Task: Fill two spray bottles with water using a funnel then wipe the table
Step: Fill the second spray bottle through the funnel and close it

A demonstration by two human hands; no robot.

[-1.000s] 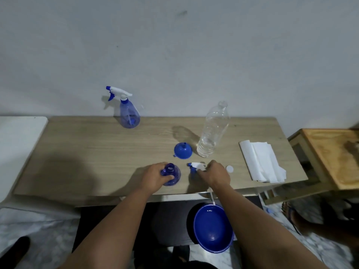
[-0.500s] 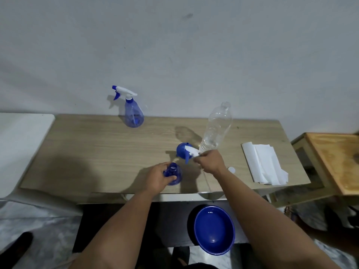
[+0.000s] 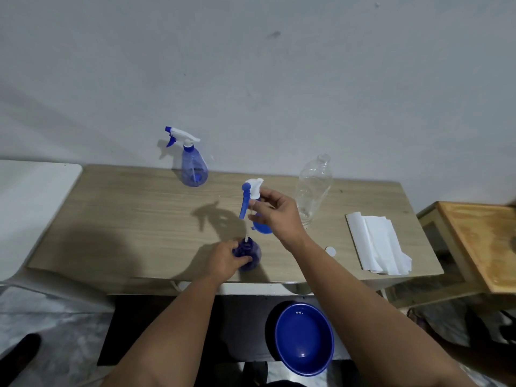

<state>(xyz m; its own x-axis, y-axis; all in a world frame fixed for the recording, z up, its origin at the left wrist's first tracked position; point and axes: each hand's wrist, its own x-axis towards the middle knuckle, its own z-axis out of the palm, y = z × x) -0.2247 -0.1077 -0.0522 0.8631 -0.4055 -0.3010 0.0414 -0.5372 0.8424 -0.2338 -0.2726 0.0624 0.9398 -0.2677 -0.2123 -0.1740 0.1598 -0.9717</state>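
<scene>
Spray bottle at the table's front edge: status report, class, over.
Left hand grips spray bottle. Right hand holds trigger head above it, dip tube in the neck. Funnel behind, nothing blocking.

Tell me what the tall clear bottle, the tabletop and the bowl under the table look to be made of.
Clear bottle: thin see-through plastic, ribbed.
Tabletop: matte pale wood grain, likely laminate.
Blue bowl: glossy, probably plastic, with bright highlights.

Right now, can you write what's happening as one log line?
left hand: grips spray bottle | right hand: holds sprayer head, tube tip at bottle mouth | funnel: on table
</scene>
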